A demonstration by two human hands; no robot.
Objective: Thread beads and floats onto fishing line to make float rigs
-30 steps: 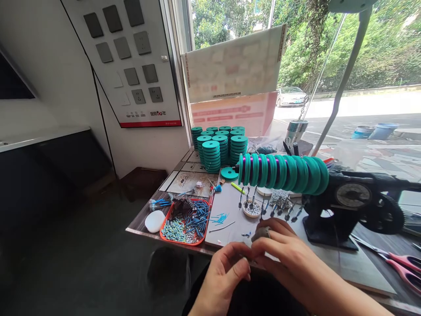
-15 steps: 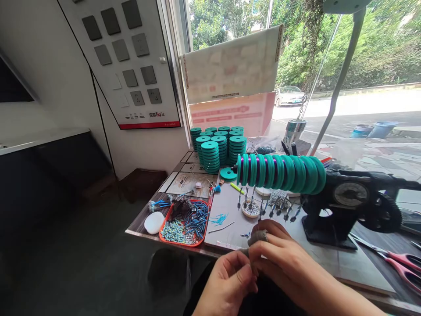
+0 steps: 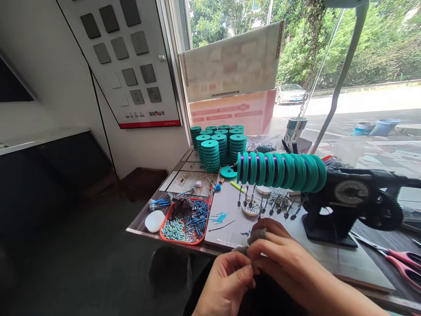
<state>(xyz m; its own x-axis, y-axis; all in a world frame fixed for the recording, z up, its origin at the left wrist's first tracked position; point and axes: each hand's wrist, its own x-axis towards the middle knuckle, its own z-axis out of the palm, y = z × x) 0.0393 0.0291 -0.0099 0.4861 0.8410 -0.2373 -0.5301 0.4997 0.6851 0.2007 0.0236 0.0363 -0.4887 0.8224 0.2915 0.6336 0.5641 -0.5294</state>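
Just past the table's front edge, my left hand (image 3: 230, 278) and my right hand (image 3: 279, 254) meet, thumbs and fingertips pinched together. Whatever lies between the fingertips is too small or hidden to name. Grey wrapping covers a finger on each hand. Above my right hand, a row of teal foam spools (image 3: 279, 170) sits on the spindle of a black winding machine (image 3: 350, 193). Several small dark-blue pieces (image 3: 287, 214) dangle on thin lines below the spools, some close to my right fingers. A few tiny blue bits (image 3: 245, 234) lie on the board left of that hand.
An orange-red tray (image 3: 161, 235) of blue springs and small parts stands at left, beside a white round lid (image 3: 154, 221). A round dish of beads (image 3: 251, 209) lies behind my hands. Stacked teal spools (image 3: 210, 156) stand at the back; pink-handled scissors (image 3: 403, 263) lie right.
My hands stay pinched together in nearly the same place; my left fingers have shifted slightly, showing more of the grey wrapping. The rest looks unchanged apart from a small camera shift.
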